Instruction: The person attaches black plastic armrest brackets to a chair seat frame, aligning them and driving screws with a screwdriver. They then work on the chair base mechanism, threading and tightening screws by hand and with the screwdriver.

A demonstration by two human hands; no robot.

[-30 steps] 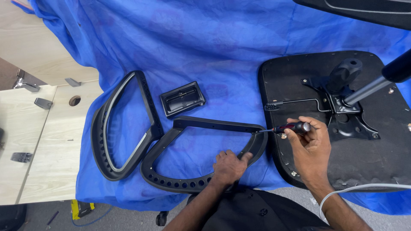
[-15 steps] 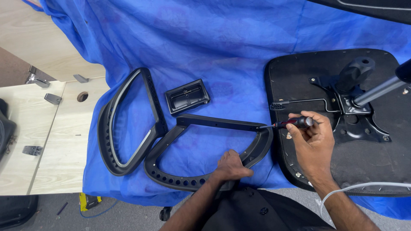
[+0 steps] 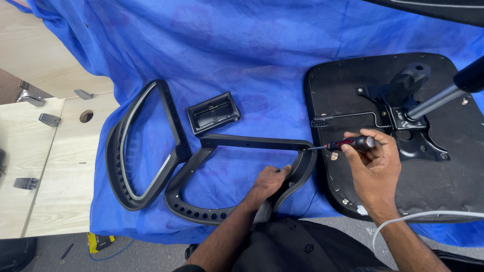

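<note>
A blue cloth (image 3: 242,45) covers the work surface, with pale wooden panels (image 3: 45,166) at its left edge. An upturned black chair seat (image 3: 443,176) lies at the right, its metal mechanism plate (image 3: 403,126) and gas-lift column (image 3: 438,100) facing up. Just left of the seat lies a black chair armrest frame (image 3: 242,143). The left hand (image 3: 269,182) grips the frame's lower right curve, fingers clenched around it. The right hand (image 3: 373,163) grasps a screwdriver (image 3: 345,144) with a red and black handle; the shaft lies level and its tip meets the frame's upper right corner. A second armrest frame (image 3: 146,146) lies further left, touching the first. A small black rectangular tray (image 3: 213,113) sits just above them.
</note>
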